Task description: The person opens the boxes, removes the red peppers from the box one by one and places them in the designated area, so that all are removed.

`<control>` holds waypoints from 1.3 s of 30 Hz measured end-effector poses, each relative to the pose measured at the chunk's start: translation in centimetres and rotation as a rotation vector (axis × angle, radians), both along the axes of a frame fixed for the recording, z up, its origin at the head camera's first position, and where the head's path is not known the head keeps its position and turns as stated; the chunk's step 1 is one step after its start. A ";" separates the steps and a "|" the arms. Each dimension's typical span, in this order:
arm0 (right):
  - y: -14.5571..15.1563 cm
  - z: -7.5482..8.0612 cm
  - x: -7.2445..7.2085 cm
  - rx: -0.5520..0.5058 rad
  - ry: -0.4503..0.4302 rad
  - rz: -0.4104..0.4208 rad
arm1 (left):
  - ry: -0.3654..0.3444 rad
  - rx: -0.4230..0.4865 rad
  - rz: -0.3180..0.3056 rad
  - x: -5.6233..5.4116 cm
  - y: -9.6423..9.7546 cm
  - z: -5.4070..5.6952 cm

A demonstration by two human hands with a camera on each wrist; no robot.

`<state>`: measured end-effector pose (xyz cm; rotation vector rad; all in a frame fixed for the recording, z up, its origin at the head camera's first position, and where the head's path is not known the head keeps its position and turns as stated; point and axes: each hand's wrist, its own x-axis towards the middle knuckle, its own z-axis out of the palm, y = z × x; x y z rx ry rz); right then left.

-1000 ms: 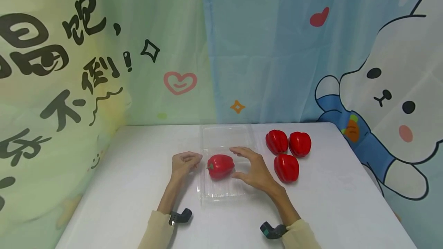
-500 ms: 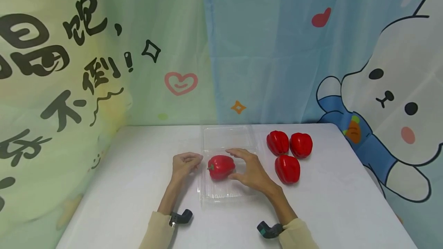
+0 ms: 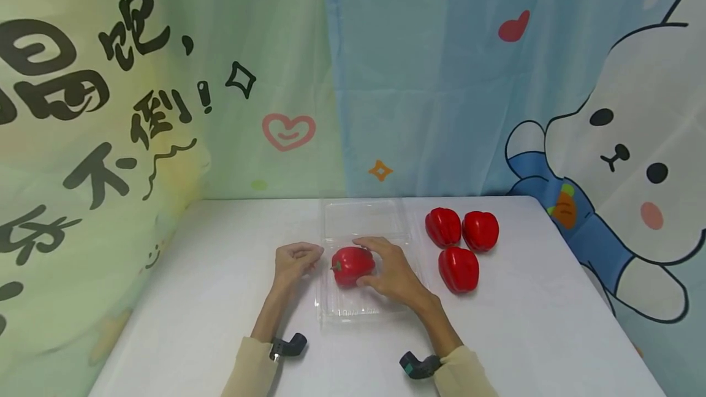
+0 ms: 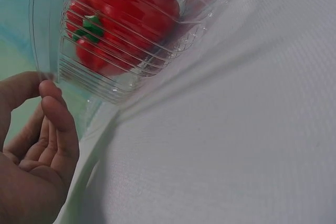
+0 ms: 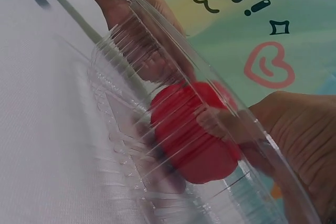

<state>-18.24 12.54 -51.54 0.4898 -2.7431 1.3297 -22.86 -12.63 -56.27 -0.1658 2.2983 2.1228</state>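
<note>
A red bell pepper (image 3: 352, 266) with a green stem lies on its side in a clear plastic container (image 3: 358, 311). At the container's left rim, the left hand (image 3: 296, 261) pinches the thin plastic edge between thumb and fingers, plainest in the left wrist view. The right hand (image 3: 393, 269) reaches in from the right, fingers on the far side of the pepper and thumb on its near side. Through the clear wall in the right wrist view, the thumb overlaps the pepper (image 5: 194, 140); exact contact of the other fingers is hidden there.
Three more red bell peppers (image 3: 459, 269) sit close together on the white table (image 3: 529, 323), right of the container. The container's clear lid (image 3: 361, 218) lies folded back toward the printed curtain (image 3: 386, 78). Each wrist wears a dark camera band.
The right hand has moved left, bringing its fingers and thumb round the bell pepper. The left hand, container and peppers have stayed in place.
</note>
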 end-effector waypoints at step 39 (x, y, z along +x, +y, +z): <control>-0.1 -0.8 -0.4 0.007 -0.047 0.002 | -0.013 0.005 0.000 -0.1 0.0 0.2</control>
